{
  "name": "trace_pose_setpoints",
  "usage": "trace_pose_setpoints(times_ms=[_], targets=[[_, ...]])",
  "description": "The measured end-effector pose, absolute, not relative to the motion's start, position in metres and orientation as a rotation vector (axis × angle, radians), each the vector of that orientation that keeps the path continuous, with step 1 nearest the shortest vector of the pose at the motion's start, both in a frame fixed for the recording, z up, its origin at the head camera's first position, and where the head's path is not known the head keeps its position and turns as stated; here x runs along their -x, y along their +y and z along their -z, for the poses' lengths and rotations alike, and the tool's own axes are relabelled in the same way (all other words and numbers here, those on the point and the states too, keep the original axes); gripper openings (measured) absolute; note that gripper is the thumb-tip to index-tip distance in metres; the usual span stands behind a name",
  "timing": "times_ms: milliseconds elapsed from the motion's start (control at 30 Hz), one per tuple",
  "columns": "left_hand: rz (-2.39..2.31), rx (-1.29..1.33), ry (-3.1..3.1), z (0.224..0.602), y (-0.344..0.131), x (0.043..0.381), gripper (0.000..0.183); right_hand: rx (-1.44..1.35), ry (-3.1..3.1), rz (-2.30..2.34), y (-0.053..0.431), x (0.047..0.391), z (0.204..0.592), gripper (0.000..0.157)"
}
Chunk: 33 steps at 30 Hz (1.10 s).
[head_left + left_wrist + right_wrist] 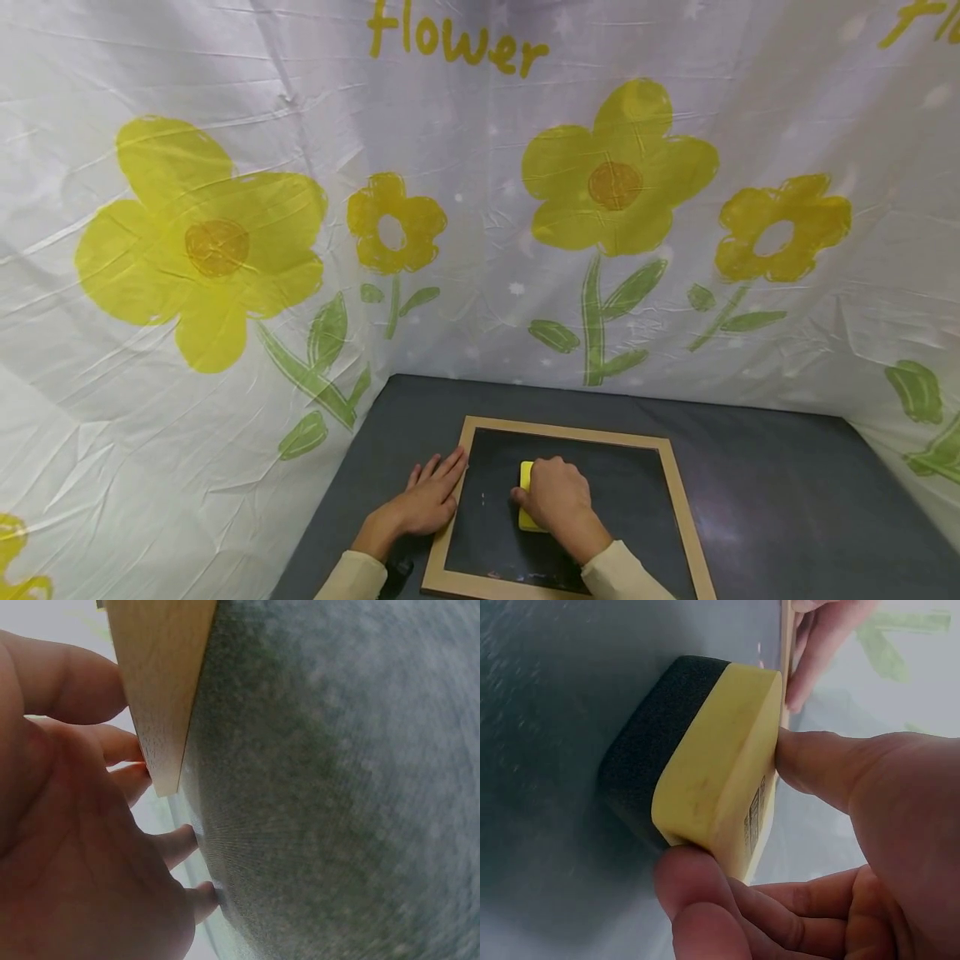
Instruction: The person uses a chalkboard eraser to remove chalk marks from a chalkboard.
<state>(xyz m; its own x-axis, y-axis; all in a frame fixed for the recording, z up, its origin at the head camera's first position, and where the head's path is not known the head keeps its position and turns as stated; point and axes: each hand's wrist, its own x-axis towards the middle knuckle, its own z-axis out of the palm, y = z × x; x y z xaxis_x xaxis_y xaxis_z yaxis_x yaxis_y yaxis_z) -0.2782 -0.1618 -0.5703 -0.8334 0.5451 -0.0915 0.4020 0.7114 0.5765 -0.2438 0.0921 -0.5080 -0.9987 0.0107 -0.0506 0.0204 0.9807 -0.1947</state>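
A wood-framed blackboard (495,533) lies flat on the dark table. My right hand (558,497) grips a yellow eraser (527,475) with a black felt underside, its thumb on one side and fingers on the other. The right wrist view shows the eraser (705,765) close to the board surface, its felt side toward the board. My left hand (427,500) lies along the frame's left edge with fingers extended. In the left wrist view the thumb and fingertips of that hand (82,825) touch the wooden frame (161,690) and the table beside it.
A dark table (772,500) extends around the board. Partly hidden by the left sleeve, a small black object (397,573) sits near the board's lower left corner. White cloth walls (480,333) with printed yellow flowers rise behind and beside the table.
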Motion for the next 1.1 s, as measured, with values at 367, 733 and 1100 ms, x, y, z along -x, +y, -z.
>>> trace_pose_setpoints(times_ms=[367,733,1100], targets=[[-0.737,-0.707,2.691,0.558,-0.156,0.273,0.068,0.012,3.088,0.295,0.072,0.245,0.509,0.055],[-0.769,-0.721,2.682,0.567,-0.158,0.276,0.068,0.058,3.086,0.294,0.061,0.246,0.510,0.055],[-0.782,-0.744,2.670,0.564,-0.158,0.275,0.070,0.130,3.070,0.359,0.050,0.250,0.512,0.054]])
